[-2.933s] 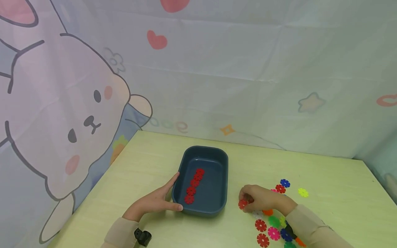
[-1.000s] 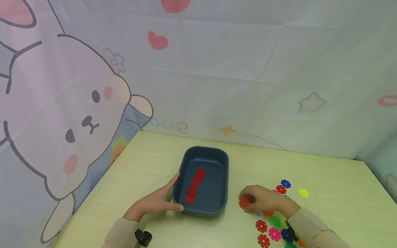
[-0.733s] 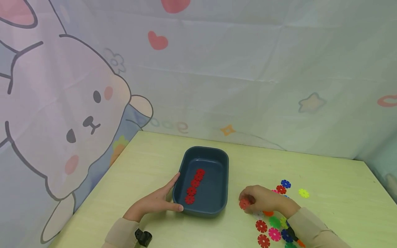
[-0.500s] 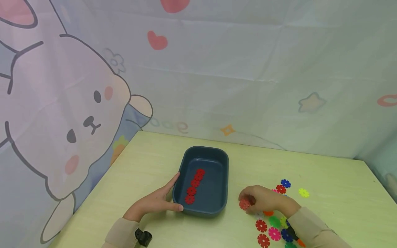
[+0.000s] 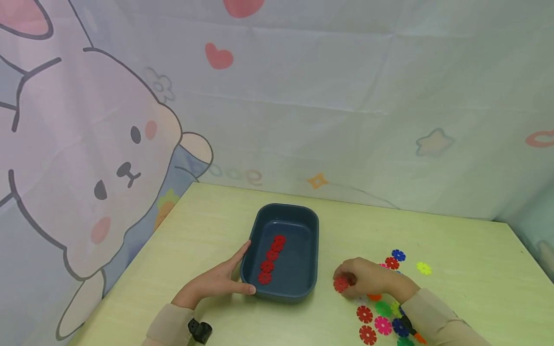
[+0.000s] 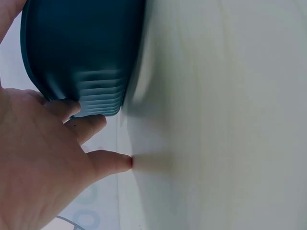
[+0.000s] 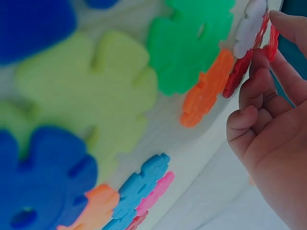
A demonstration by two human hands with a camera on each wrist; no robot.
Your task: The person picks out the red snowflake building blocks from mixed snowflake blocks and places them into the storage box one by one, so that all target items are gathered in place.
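A dark blue tray (image 5: 312,226) stands on the pale green table (image 5: 216,226) with a row of red flower discs (image 5: 270,258) inside. My left hand (image 5: 220,281) rests flat against the tray's near left corner (image 6: 84,62), fingers straight. My right hand (image 5: 359,278) sits just right of the tray and pinches a red flower disc (image 5: 340,284) between thumb and fingers, at the table surface. In the right wrist view the red disc (image 7: 272,43) shows edge-on at the fingertips (image 7: 288,24).
Several loose flower discs lie right of and below my right hand: red (image 5: 364,315), pink (image 5: 383,326), green (image 5: 383,308), blue (image 5: 397,255), yellow (image 5: 423,268). A printed curtain with a cartoon bunny (image 5: 108,158) closes off the back and left sides.
Hardly anything differs. My right hand stays in place with the red disc, shifting it only slightly in its fingers. The left hand and tray have not moved.
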